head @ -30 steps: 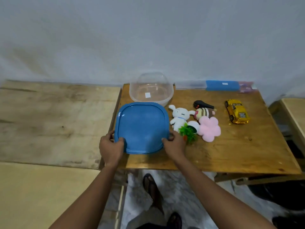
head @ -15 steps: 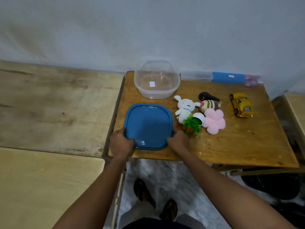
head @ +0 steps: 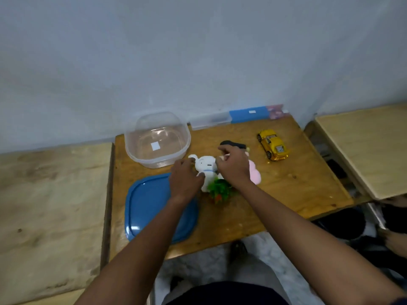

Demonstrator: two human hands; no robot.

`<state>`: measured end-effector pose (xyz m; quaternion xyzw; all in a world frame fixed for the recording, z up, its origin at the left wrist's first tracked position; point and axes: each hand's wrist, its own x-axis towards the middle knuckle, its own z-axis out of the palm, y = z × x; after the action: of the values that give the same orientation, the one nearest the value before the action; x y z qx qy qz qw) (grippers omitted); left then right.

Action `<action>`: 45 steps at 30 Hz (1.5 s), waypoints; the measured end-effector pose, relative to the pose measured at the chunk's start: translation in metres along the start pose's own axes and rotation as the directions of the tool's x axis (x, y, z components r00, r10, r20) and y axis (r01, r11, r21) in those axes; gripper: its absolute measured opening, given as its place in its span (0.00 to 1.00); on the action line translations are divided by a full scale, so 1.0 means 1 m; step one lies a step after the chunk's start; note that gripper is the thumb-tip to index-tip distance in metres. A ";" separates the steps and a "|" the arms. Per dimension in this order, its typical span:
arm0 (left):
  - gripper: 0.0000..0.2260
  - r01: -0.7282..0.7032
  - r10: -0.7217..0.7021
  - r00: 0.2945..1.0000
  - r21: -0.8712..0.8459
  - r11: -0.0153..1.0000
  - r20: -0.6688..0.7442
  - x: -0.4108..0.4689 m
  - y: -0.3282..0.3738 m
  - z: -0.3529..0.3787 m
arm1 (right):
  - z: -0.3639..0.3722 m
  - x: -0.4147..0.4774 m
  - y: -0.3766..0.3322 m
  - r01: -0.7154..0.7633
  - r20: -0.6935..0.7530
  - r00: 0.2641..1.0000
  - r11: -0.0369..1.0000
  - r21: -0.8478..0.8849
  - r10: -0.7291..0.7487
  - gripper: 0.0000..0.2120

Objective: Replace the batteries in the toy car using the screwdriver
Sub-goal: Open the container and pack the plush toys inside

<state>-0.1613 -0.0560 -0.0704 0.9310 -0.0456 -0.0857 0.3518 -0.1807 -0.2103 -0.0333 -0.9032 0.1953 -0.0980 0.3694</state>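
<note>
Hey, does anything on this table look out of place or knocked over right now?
Nothing looks spilled or damaged. The blue lid lies off its clear container, and both hands are at the white plush bunny, not the yellow toy car.

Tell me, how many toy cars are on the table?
1. The yellow toy car sits alone near the table's far right corner, clear of both hands. Nothing else visible looks like a car, though the hands cover some toys.

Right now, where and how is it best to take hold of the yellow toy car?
Probably across its two long sides at mid-body, coming from above. The yellow toy car stands on its wheels on the table, apart from the other toys, with free space on both flanks. Its nose points toward the back left, so turn the grip to match.
</note>
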 end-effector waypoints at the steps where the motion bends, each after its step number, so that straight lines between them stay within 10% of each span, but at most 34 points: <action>1: 0.26 -0.002 0.001 1.000 0.034 0.999 0.024 0.009 0.007 0.007 | -0.006 0.011 0.008 0.001 -0.005 1.000 1.000 -0.016 -0.001 0.18; 10: 0.36 0.334 -0.338 0.940 0.061 0.941 0.058 0.048 0.049 0.052 | -0.028 0.122 0.079 0.037 0.275 0.960 0.941 -0.336 0.060 0.21; 19: 0.39 0.489 -0.492 0.867 -0.059 0.870 -0.077 0.050 0.067 0.068 | -0.004 0.173 0.107 0.160 0.587 0.810 0.962 -0.220 -0.001 0.10; 32: 0.40 0.012 -0.057 0.804 -0.080 0.997 -0.592 0.055 0.101 0.034 | -0.041 0.194 0.112 0.316 0.174 0.917 0.919 0.235 -0.359 0.03; 45: 0.38 0.258 -0.235 0.796 -0.038 0.965 -0.558 0.115 0.018 -0.069 | 0.039 0.200 -0.031 0.444 0.314 0.826 0.884 0.148 -0.468 0.09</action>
<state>-0.0359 -0.0416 -0.0225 0.9200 0.1789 0.1456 0.3169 0.0216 -0.2507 -0.0330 -0.9135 -0.0961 -0.0324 0.3940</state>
